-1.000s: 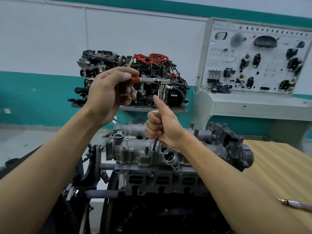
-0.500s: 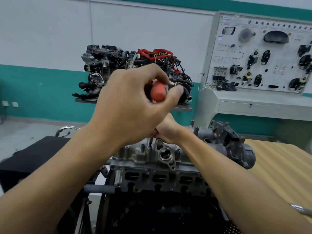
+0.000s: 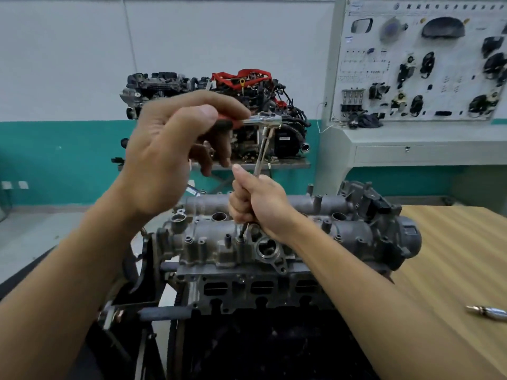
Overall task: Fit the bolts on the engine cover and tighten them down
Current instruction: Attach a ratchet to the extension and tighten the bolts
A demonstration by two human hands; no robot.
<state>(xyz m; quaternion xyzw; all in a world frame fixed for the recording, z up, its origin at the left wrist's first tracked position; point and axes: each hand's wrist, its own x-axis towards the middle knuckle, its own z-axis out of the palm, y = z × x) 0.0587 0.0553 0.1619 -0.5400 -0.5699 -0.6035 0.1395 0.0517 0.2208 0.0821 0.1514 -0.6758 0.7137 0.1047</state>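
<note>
Fingers [image 3: 219, 104] of left hand [image 3: 164, 154] curled round the red ratchet handle [image 3: 230, 122], right hand [image 3: 260, 204] at five o'clock gripping the extension bar [image 3: 262, 152], bar tip on engine cover [image 3: 343, 234].

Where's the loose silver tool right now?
Head view, far right edge: the silver tool lies on the wooden table, to the right of the engine cover.

- The left hand [image 3: 175, 154] gripped the red handle of a ratchet [image 3: 262, 122], held roughly level above the engine cover [image 3: 354, 237];
- the right hand [image 3: 260, 207] was curled round the extension bar [image 3: 260, 152] dropping from the ratchet head; the bar's dark lower end sat on a boss near the cover's front edge;
- a metal tool [image 3: 488, 311] lay on the wooden table [image 3: 452, 256] at right;
- a second engine [image 3: 164, 86] and a display panel [image 3: 411, 86] stood against the wall.
</note>
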